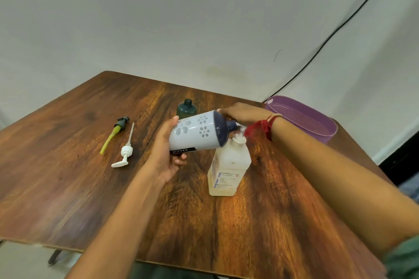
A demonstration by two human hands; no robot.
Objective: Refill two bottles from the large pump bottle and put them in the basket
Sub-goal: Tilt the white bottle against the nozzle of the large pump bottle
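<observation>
Grey flowered bottle point(195, 133) being held tilted above the large bottle point(229, 165)
The left hand point(167, 156) is gripping its body; the right hand point(242, 113) is hovering at its dark neck, grip unclear. The large bottle is standing on the desk point(68, 165), the basket point(326, 136) far right.

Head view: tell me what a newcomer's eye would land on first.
The grey flowered bottle, tipped sideways above the table, gripped by the left hand with the right hand at its dark neck. Just beneath that neck stands the pale labelled bottle; the purple basket sits at the far right edge.
</observation>
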